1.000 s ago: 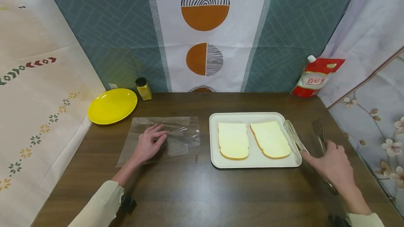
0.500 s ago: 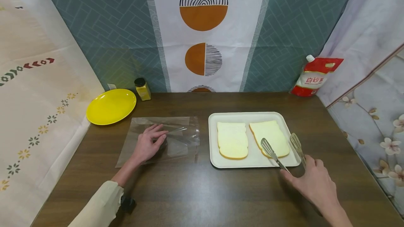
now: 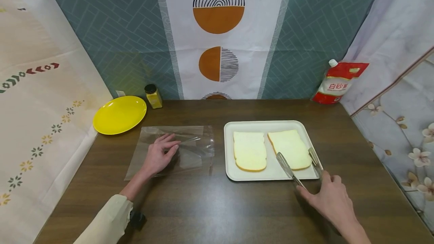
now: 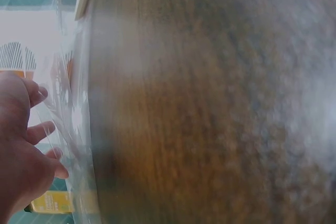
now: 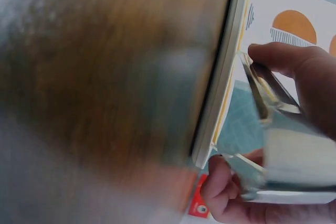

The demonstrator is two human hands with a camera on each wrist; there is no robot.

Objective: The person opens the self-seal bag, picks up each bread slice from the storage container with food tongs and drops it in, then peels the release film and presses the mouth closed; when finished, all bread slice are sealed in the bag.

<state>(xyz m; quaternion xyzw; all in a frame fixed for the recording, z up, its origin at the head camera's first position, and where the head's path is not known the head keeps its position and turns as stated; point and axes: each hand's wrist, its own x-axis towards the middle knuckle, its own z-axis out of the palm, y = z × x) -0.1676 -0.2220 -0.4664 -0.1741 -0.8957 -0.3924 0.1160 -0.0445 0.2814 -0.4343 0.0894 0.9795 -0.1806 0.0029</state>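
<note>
Counts of items by kind. Bread slices, two: the left slice [image 3: 249, 151] and the right slice [image 3: 291, 150]. Tray [image 3: 264, 126], one, and pair of tongs [image 3: 289, 170], one, with two arms. Clear plastic bag [image 3: 194, 155], one discernible. Person's grips, two: left grip [image 3: 161, 155] and right grip [image 3: 333, 200]. Yellow plate [image 3: 119, 115], one; black-lidded jar [image 3: 154, 97], one; red-and-white pouch [image 3: 339, 84], one. Desk [image 3: 217, 210], one. Round motifs [image 3: 218, 18] on the central white panel [image 3: 184, 63], three, the lowest partly visible.

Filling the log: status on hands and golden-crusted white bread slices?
Right hand grips silver metal tongs, tips at opposite edges of rightmost bread slice. Left hand rests on flat clear plastic bag. Nothing seen blocking tongs.
</note>
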